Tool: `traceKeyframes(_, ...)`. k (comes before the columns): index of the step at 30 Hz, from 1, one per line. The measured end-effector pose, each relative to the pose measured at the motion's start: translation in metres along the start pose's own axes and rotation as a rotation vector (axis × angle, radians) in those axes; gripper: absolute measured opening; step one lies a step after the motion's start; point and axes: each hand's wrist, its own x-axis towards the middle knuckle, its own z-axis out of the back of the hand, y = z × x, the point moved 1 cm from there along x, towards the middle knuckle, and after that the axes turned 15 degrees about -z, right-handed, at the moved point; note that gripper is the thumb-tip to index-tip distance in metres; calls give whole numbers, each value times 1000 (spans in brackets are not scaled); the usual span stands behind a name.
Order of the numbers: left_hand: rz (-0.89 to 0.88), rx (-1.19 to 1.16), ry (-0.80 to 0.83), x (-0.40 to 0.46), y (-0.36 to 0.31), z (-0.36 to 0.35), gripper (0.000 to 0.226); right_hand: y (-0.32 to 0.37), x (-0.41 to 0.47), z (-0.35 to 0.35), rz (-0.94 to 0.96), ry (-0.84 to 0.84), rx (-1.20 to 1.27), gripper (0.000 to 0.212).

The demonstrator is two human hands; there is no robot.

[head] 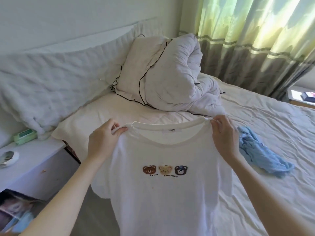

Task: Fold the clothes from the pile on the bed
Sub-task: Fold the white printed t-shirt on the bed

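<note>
Holding the white T-shirt (167,193) up, left hand (102,143) and right hand (223,137) pinch its shoulders; next, lay it flat on the bed (255,193).

You are in a home bedroom. A bed (255,133) with a rumpled pale sheet fills the right and middle, with a pillow (136,65) and a rolled white duvet (179,74) heaped at its far end. A padded white headboard (51,74) runs along the left wall. Green curtains (255,31) hang far right, and a white bedside cabinet (34,167) stands near left.
</note>
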Motion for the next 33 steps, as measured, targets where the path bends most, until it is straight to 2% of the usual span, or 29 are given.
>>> traceKeyframes(8, 104, 158, 231, 75, 119, -157, 40, -77, 100, -185, -204, 235, -122, 12)
traceKeyframes(18, 131, 213, 392, 105, 242, -358, 41, -212, 151, -367, -378, 349, -263, 16)
traceKeyframes(27, 114, 322, 571, 87, 295, -472, 51, -304, 142, -444, -481, 438, -466, 21)
traceKeyframes(30, 175, 289, 694, 88, 300, -487, 49, -309, 139, -453, -507, 469, -521, 21)
traceKeyframes(33, 226, 189, 716, 87, 306, -476, 40, -299, 131, -450, -444, 414, -580, 29)
